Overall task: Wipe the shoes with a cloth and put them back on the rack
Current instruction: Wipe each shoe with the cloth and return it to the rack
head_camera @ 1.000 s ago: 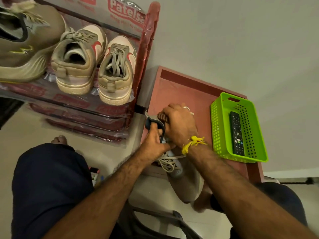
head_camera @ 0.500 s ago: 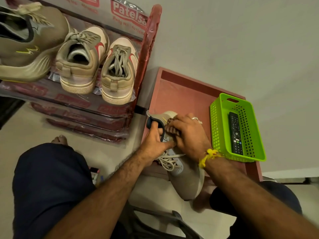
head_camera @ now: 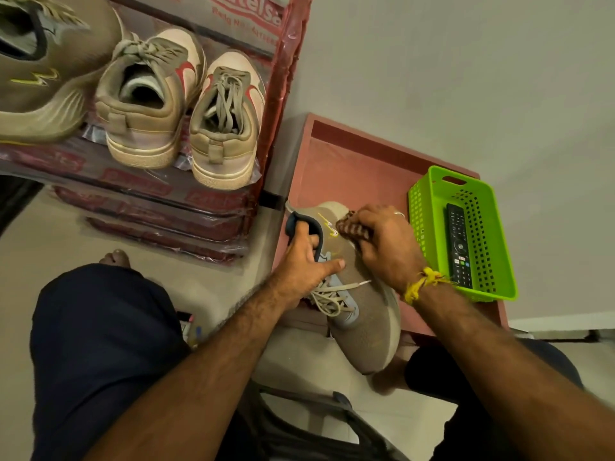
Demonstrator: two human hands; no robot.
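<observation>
We grip the tan shoe (head_camera: 362,314) with our left hand (head_camera: 304,261): the fingers hook inside its dark collar and the thumb lies flat along its side. The shoe rests on the edge of the pink low table (head_camera: 349,168), heel at twelve o'clock, toe hanging off toward six o'clock. Our right hand (head_camera: 386,241), a yellow thread (head_camera: 422,284) tied at its wrist, bunches a brown checked cloth (head_camera: 349,227) and presses it on the heel's side, at three o'clock of our left hand. At ten o'clock of the shoe stands the rack (head_camera: 283,94), wrapped in plastic, bearing a beige pair of sneakers (head_camera: 179,108) and another tan shoe (head_camera: 43,81). At three o'clock sits a green basket (head_camera: 429,207) on the table, holding a remote (head_camera: 458,247).
</observation>
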